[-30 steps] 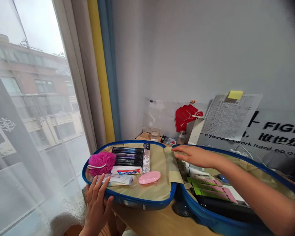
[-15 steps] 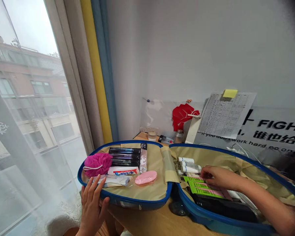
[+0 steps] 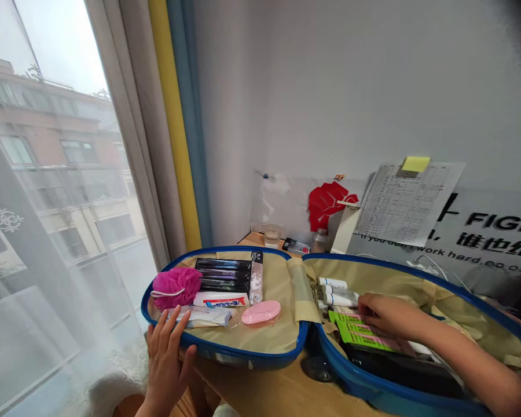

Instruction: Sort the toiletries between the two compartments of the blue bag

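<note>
An open blue suitcase (image 3: 260,360) with a beige lining lies on a wooden table. Its left half holds a magenta bath puff (image 3: 178,287), black packs (image 3: 223,275), a toothpaste box (image 3: 220,299), a white tube pack (image 3: 206,316) and a pink oval case (image 3: 261,312). My left hand (image 3: 167,353) rests on the left rim, fingers spread, holding nothing. In the right half are small white-capped bottles (image 3: 341,297), green-and-pink packets (image 3: 367,336) and a black pouch (image 3: 403,368). My right hand (image 3: 386,315) reaches over the packets, fingers curled down; what they touch is hidden.
Behind the suitcase stand a glass cup (image 3: 272,238), a small dark box (image 3: 296,246) and a clear bottle (image 3: 320,240). A paper sheet (image 3: 410,202) hangs on the wall. Curtains (image 3: 134,133) and a window are at the left.
The whole view has shifted slightly, so things appear a little further right. My right hand stays over the packets, its fingers a bit lower and more closed. My left hand keeps its place on the rim.
</note>
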A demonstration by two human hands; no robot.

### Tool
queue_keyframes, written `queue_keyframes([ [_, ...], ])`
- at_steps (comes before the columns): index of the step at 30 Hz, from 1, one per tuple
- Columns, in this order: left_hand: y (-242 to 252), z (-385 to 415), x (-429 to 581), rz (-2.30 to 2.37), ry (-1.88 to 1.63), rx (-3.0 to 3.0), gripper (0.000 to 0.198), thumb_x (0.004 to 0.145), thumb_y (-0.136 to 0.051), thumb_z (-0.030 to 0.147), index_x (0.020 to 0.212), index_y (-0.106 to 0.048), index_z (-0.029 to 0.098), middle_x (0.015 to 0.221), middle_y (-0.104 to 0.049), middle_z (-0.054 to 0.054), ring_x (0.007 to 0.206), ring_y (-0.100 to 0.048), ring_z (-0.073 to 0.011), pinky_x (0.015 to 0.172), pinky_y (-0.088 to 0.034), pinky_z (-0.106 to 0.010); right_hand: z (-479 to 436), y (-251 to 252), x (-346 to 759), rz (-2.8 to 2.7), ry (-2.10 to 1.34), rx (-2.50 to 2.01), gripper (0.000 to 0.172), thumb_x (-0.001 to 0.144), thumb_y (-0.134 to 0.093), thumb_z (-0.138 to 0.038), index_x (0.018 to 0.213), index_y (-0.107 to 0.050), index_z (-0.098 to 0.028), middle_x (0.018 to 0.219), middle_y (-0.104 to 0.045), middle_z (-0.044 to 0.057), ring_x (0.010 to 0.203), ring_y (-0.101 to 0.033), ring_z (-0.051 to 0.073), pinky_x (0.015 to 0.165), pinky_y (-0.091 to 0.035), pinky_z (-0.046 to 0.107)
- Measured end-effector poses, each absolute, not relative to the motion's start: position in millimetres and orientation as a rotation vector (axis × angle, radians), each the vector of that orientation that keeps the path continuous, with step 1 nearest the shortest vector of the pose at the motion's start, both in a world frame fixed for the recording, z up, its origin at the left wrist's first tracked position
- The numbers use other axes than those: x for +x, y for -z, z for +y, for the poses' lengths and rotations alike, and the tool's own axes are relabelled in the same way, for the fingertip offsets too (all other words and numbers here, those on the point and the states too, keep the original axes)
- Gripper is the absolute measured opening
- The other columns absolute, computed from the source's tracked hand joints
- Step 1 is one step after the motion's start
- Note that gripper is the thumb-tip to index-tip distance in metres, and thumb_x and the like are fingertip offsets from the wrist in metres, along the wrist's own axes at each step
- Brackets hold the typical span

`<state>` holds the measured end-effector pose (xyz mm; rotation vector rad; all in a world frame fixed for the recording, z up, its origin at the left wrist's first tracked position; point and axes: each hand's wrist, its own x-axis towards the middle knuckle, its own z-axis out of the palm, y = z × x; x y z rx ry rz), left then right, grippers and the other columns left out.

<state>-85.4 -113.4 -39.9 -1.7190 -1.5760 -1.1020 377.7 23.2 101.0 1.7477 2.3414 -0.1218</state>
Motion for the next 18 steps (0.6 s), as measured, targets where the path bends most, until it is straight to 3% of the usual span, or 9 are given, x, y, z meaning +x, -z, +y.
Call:
queue_keyframes([
  [11, 37.9, -113.9, -82.8, -1.58, 1.107, -1.719, 0.058, 0.099, -0.039, 0.034, 0.155, -0.026, 0.026, 0.15, -0.042, -0.013, 0.148, -0.024, -0.0298, 0.122, -0.012, -0.054, 20.9, -120.5, 378.4, 2.462, 0.28, 1.846, 0.012, 0.077, -0.055, -0.013, 0.074, -0.064, -0.021, 0.083, -0.071, 0.007, 0.078, -0.063, 0.021, 0.068, -0.037, 0.029],
  [18, 35.8, -113.4, -83.2, -1.546, 1.1, -1.72, 0.059, 0.098, -0.039, 0.032, 0.155, -0.026, 0.025, 0.148, -0.043, -0.013, 0.149, -0.023, -0.0274, 0.122, -0.011, -0.051, 35.1, -163.2, 332.9, 2.696, 0.732, 1.991, 0.019, 0.093, -0.045, -0.033, 0.09, -0.059, -0.02, 0.082, -0.07, 0.005, 0.077, -0.065, 0.016, 0.075, -0.047, 0.028],
])
